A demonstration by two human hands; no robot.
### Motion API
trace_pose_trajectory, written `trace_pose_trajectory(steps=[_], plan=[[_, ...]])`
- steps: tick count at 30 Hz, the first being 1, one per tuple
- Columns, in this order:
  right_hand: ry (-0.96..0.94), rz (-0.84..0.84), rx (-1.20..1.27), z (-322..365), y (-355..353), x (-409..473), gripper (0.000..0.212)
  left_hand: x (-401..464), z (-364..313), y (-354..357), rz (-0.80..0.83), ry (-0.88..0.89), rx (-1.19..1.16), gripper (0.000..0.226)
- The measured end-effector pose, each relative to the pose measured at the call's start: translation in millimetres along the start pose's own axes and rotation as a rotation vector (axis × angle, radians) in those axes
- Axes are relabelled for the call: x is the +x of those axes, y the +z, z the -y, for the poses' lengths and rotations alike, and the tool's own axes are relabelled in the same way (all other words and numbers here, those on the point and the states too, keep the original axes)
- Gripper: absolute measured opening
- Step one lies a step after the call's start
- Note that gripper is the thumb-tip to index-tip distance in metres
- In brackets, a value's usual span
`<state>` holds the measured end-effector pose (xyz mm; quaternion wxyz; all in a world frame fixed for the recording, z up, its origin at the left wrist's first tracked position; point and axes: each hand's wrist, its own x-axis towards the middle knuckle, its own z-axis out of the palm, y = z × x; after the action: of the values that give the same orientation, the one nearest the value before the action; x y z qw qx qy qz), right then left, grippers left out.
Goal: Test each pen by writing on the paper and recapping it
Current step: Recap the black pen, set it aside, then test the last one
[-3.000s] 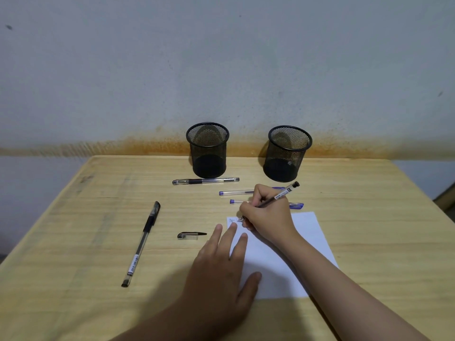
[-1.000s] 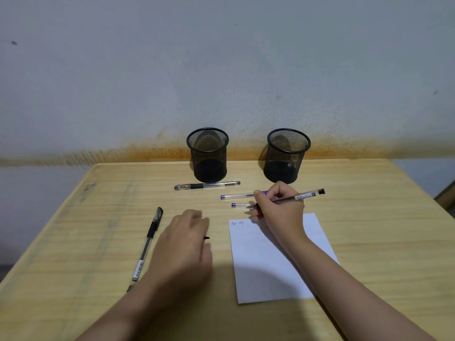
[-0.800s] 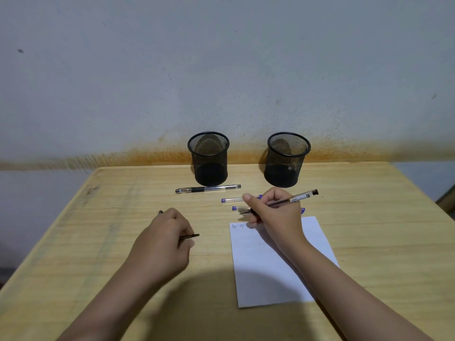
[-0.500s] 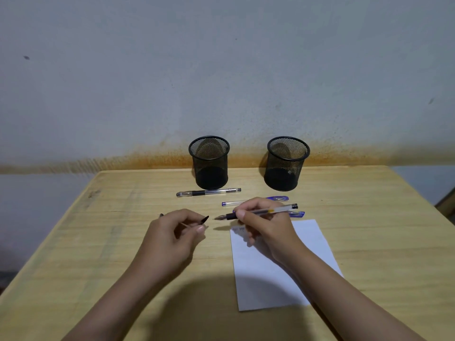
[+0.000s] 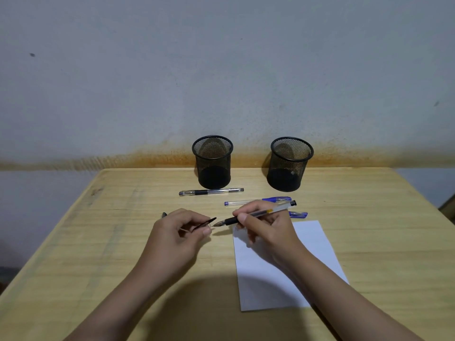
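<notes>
My right hand (image 5: 266, 226) grips an uncapped black pen (image 5: 258, 214), held level with its tip pointing left. My left hand (image 5: 176, 232) pinches the pen's clear cap with a black clip (image 5: 205, 223), its mouth a short gap from the pen tip. Both hands hover over the table beside the white paper (image 5: 288, 269), which has small scribbles at its top left corner. A capped black pen (image 5: 211, 192) lies near the cups. Two blue-capped pens (image 5: 257, 201) (image 5: 298, 214) lie behind my right hand. Another black pen (image 5: 164, 214) is mostly hidden behind my left hand.
Two black mesh pen cups (image 5: 213, 162) (image 5: 289, 163) stand at the back of the wooden table (image 5: 384, 242), against a stained wall. The table's left edge slants close to my left forearm.
My right hand stopped writing, lifted the pen off the paper and turned it level. My left hand left the paper, picked up the cap and brought it toward the pen tip.
</notes>
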<state>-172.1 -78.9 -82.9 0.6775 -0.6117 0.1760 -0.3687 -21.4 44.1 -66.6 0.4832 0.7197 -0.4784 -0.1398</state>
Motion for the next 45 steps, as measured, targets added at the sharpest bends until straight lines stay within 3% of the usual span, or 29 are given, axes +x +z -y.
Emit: trace_pose_trajectory(steps=[6, 15, 22, 27, 30, 33, 36, 45], plan=[[-0.057, 0.095, -0.166, -3, 6, -4, 0.013, -4, 0, 2, 0.082, 0.090, 0.026, 0.013], [-0.121, 0.149, -0.233, 9, 11, -4, 0.011, -3, 2, 6, 0.039, 0.192, -0.028, 0.009], [-0.133, 0.101, -0.198, 12, 21, -7, 0.015, 8, -1, -9, 0.078, 0.321, 0.014, 0.020], [-0.159, -0.023, -0.303, 13, 26, -10, 0.016, 19, 10, -22, 0.093, 0.151, 0.011, 0.034], [-0.232, -0.017, -0.474, 19, 27, -10, 0.017, 23, 27, -44, 0.061, 0.064, 0.151, 0.045], [-0.152, 0.066, -0.488, 23, 31, -8, 0.028, 29, 55, -64, 0.048, -0.012, 0.318, 0.060], [-0.132, 0.202, -0.700, 16, 40, -2, 0.041, 36, 82, -70, 0.118, -0.077, 0.572, 0.082], [-0.115, 0.233, -0.797, -9, 74, 15, 0.025, 42, 96, -66, 0.133, -0.109, 0.676, 0.097]])
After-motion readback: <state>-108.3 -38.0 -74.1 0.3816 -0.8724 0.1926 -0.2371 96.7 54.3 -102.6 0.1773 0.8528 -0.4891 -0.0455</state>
